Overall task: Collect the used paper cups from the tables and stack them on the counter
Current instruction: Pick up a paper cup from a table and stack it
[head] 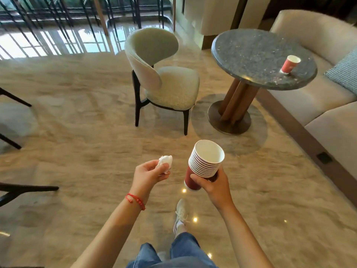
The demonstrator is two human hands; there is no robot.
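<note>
Polished beige marble floor (87,132) fills the view, running back to a dark metal railing at the far edge. Two hands show above it. On the left, the left hand (149,176) is curled round one crumpled white tissue (165,163), pinched between thumb and fingers, and a red bead bracelet (135,200) circles its wrist. Just beside it, to the right, the right hand (213,185) grips one nested stack of paper cups (205,164), fingers and thumb wrapped round the lower part. This stack is red on the outside and white within, tilted with its open mouth up and away from the person; about ten white rolled rims sit one over another, though the exact count is hard to tell. Beyond the hands, well apart, stands one pale upholstered chair (170,82) on dark legs. To its right, ahead of the right hand, is one round speckled grey stone bench (251,55) on a wooden pedestal. One single red paper cup (289,64), with white rim and interior, stands upright near the bench's far right edge. One light sofa (328,105) with one patterned cushion (345,72) lies at the right.
</note>
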